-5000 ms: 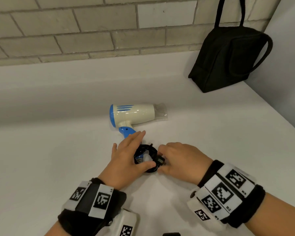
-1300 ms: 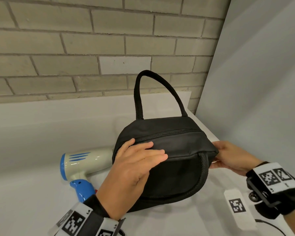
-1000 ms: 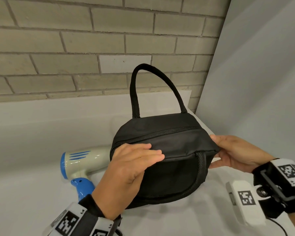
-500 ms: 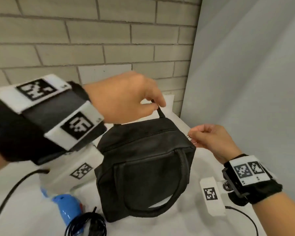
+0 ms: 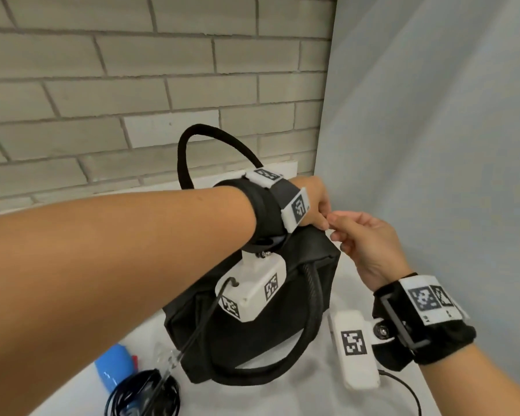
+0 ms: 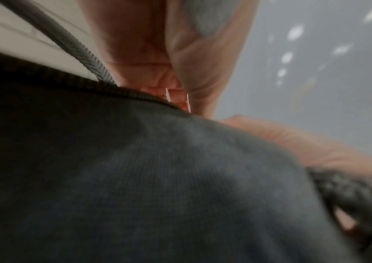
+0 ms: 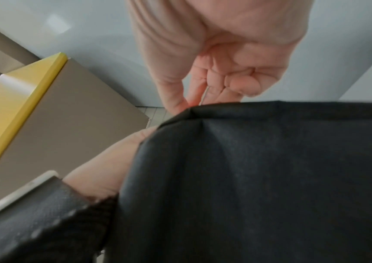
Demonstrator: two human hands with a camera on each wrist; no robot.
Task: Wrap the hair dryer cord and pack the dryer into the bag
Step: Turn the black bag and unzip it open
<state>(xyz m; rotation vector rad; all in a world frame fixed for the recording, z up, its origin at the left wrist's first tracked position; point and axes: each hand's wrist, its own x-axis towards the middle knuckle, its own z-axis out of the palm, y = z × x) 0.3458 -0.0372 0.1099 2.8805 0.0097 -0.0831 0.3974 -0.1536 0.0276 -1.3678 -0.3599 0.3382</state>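
Observation:
The black bag stands upright on the white counter, one handle up, the other hanging down its front. My left arm reaches across it, and my left hand grips the bag's top right corner at the end of the zipper. My right hand meets it there, thumb and forefinger pinching a small metal pull at that corner. The hair dryer's blue handle and its coiled black cord lie at the lower left, half hidden by my left arm.
A brick wall rises behind the counter and a grey panel closes off the right side. A thin cable trails from my right wrist camera across the counter near the front edge.
My left hand has let go of the upright handle and come down to the bag's top right corner. My right hand still pinches at that corner.

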